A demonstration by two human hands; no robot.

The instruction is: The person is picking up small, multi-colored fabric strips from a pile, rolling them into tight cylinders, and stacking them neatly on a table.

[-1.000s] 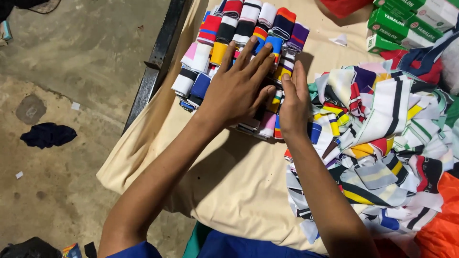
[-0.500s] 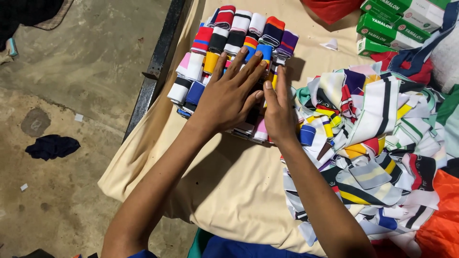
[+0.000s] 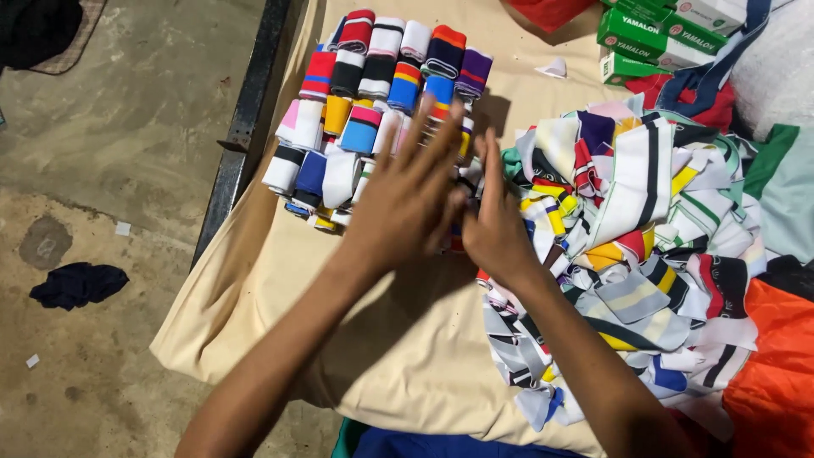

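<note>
My left hand [image 3: 405,203] lies flat, fingers spread, on the near edge of a block of rolled striped fabric bands [image 3: 373,110] in many colours. My right hand [image 3: 494,225] stands on edge beside it, pressing against the block's right side. Neither hand grips anything. To the right lies a loose heap of unrolled striped bands [image 3: 636,246]. Everything rests on a beige cloth [image 3: 398,356] spread over the work surface. The rolls under my palms are hidden.
Green cartons [image 3: 657,38] sit at the far right, next to red fabric [image 3: 551,10]. Orange fabric [image 3: 776,373] lies at the right edge. A black metal bar [image 3: 246,127] runs along the cloth's left side. On the concrete floor lies a dark rag [image 3: 78,284].
Both hands have slid slightly down and right over the rolls, staying pressed together on the block. The view has shifted, so the rolls sit higher in the frame.
</note>
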